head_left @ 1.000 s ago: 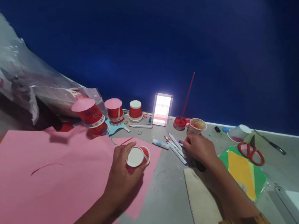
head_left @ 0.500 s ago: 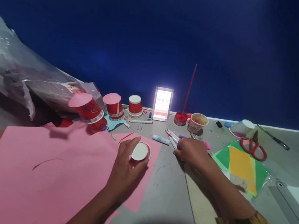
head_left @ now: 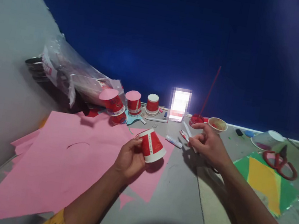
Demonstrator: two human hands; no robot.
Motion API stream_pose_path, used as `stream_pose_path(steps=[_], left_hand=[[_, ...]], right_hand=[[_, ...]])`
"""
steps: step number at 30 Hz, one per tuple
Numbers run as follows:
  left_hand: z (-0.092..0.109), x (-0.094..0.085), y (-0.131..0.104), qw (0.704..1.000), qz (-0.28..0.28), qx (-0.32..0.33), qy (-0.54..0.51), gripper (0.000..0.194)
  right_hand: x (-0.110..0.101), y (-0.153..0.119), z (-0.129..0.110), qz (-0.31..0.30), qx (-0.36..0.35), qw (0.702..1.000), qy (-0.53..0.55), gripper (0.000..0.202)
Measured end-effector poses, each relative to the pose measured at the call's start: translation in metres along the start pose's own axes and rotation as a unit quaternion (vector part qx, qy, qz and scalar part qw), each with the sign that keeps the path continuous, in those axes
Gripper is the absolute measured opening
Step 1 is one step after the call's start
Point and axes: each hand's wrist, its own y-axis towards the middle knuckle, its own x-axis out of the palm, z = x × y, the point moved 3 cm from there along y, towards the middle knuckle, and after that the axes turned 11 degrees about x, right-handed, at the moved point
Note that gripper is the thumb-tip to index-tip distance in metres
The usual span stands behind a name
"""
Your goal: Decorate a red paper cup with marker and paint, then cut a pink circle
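A red and white paper cup (head_left: 151,146) is tilted on its side in my left hand (head_left: 131,160), thumb on its wall and fingers beneath. It is above a pink paper sheet (head_left: 95,164). My right hand (head_left: 209,145) is closed, thumb and fingers pinched around a slim white marker (head_left: 186,128) that points up and left. Beside those fingers lies a red-tipped marker (head_left: 184,135), partly covered by the hand. A white glue tube (head_left: 173,142) rests on the table between my two hands.
Upturned red cups (head_left: 152,105) stand at the back, some topped with pink paper discs (head_left: 133,95). A bright phone (head_left: 179,105) is behind the markers. Right of it are a red pot (head_left: 196,120), a paint-stained cup (head_left: 217,125), red scissors (head_left: 280,162) and coloured paper (head_left: 265,181).
The cup has been lifted off the pink paper and tipped sideways in my left hand. My right hand has risen from the markers with a white one. The view has swung left.
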Motion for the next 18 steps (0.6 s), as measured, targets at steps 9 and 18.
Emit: stream_pose_path(steps=[9, 18], left_hand=[[-0.006, -0.003, -0.004, 0.996, -0.034, -0.083, 0.004, 0.044], [-0.007, -0.004, -0.003, 0.995, -0.057, -0.078, 0.000, 0.042]], right_hand=[[0.001, -0.012, -0.004, -0.062, 0.016, 0.966, 0.250, 0.028], [0.012, -0.021, -0.008, 0.031, -0.080, 0.972, 0.219, 0.038]])
